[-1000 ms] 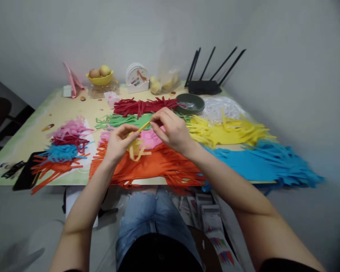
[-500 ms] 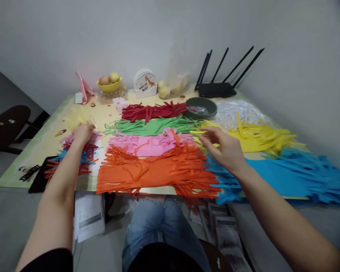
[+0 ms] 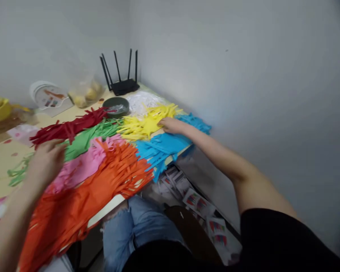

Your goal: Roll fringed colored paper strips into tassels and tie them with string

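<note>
Nearest, the blurred left hand point(image 3: 47, 160) hovers loosely spread over the pink fringed paper point(image 3: 82, 166), just left of the orange fringed paper point(image 3: 82, 196). Beyond the orange sheet, past the blue fringed paper point(image 3: 161, 145), the right hand point(image 3: 170, 124) lies flat with fingers together on the yellow fringed paper point(image 3: 143, 124), seemingly to pick a strip; whether it pinches one I cannot tell. Farther back sit a dark bowl point(image 3: 116, 106) and a router point(image 3: 124, 86).

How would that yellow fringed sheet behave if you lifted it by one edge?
The yellow fringed sheet lies flat and thin under the right hand, so it is probably light and floppy. Its many cut strips splay loosely, so they would likely dangle and snag the blue sheet beside it, perhaps tearing if tugged.
</note>
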The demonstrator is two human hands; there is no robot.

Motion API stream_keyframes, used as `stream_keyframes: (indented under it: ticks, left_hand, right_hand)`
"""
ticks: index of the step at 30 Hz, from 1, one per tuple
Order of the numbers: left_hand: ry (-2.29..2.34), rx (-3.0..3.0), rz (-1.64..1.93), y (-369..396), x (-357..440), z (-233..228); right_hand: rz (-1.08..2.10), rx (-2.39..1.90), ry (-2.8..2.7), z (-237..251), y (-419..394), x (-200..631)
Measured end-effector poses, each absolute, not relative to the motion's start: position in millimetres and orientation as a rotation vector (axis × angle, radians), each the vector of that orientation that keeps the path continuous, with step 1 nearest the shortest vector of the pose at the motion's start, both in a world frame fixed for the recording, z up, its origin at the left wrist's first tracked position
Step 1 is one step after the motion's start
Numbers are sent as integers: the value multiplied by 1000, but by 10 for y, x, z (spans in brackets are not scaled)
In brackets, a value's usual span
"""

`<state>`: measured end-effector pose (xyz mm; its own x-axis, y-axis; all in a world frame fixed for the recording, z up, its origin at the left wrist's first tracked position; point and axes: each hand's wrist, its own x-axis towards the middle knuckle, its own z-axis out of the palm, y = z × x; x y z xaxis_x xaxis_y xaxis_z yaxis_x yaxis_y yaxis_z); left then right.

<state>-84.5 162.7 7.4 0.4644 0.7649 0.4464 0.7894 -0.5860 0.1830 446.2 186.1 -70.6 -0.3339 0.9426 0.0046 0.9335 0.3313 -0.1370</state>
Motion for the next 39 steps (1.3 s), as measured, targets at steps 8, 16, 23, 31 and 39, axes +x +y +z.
stream_keyframes:
  ticks: [8, 16, 23, 31, 39]
  left_hand:
    - [-1272, -3219, -350, 1966, 2354, -254]
    - [-1656, -3108, -250, 2402, 2923, -785]
    - [-1892, -3170, -266, 2591, 2923, -719]
    - [-2020, -3208, -309, 2691, 2883, -632]
    - [-1993, -3179, -230, 2680, 2932, -595]
  right_hand:
    - [169, -1867, -2536, -739, 2035, 4520]
    - [217, -1848, -2486, -714, 2174, 4653]
    - [279, -1754, -2527, -710, 2251, 4734]
    - [285, -1748, -2543, -655, 2246, 4735]
    - [280, -1755, -2557, -585, 2220, 4724]
